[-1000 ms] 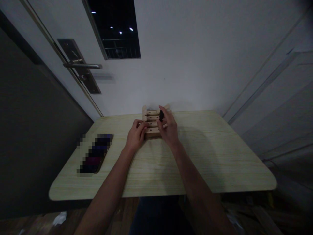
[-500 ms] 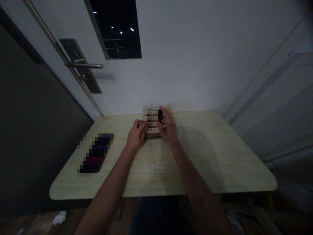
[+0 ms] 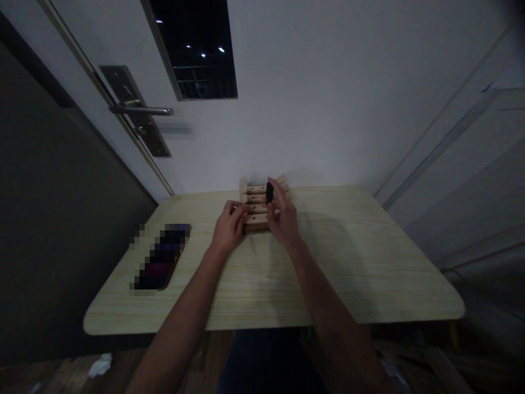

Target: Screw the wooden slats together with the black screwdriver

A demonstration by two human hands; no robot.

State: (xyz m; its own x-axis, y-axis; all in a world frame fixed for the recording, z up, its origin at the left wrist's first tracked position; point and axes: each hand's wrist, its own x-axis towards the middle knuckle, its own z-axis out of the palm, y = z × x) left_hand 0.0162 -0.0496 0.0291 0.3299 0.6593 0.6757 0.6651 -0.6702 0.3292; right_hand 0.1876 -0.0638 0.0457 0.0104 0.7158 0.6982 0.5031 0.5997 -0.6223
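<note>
Wooden rack (image 3: 257,219) on desk (image 3: 394,262). Left hand (image 3: 228,227) pinching rack's left side; right hand (image 3: 284,221) pinching black piece (image 3: 269,192) over its right half.

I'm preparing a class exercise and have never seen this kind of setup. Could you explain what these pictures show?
There is no machine here: these are a person's bare hands. A single camera worn on the head takes every picture, looking forward and down.

On the pale table stands a slatted wooden piece. The left hand has its fingers at its near left side; how firmly they grip is unclear. The right hand holds a small black object between its fingers, above the slats. Further left lies a dark, phone-like object, partly pixelated. Beyond the table is a door handle.
</note>
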